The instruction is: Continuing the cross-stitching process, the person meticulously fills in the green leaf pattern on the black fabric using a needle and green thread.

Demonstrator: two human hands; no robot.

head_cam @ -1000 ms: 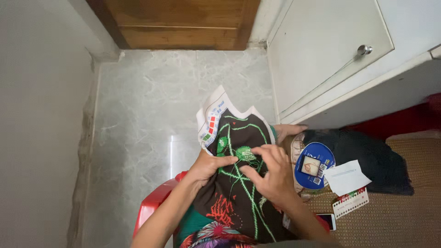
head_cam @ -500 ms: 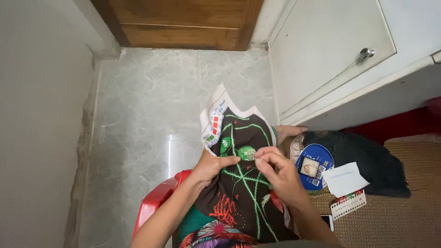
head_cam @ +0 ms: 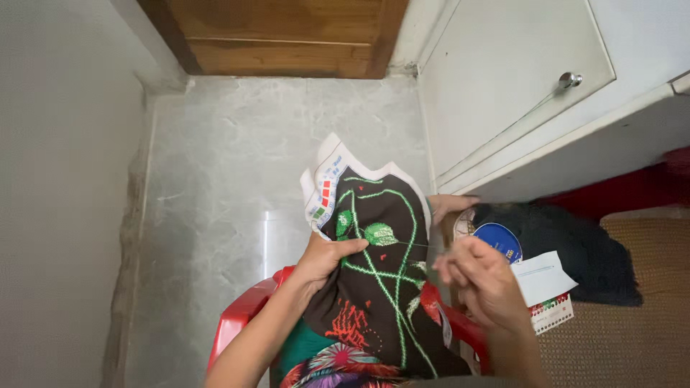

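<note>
Resting on the person's lap above the red plastic chair (head_cam: 241,316), the dark embroidery cloth (head_cam: 381,287) with green stitching is pinched at its edge by the left hand (head_cam: 323,262). The right hand (head_cam: 478,276), fingers pressed together as if on a needle too fine to see, draws a thin thread (head_cam: 424,246) sideways toward the blue round tin (head_cam: 499,241). Pulling evenly with the cloth taut would likely keep the stitch flat.

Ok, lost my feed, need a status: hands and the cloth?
Left hand grips the dark embroidered cloth. Right hand pinched shut beside it, apart. Nothing between them.
</note>
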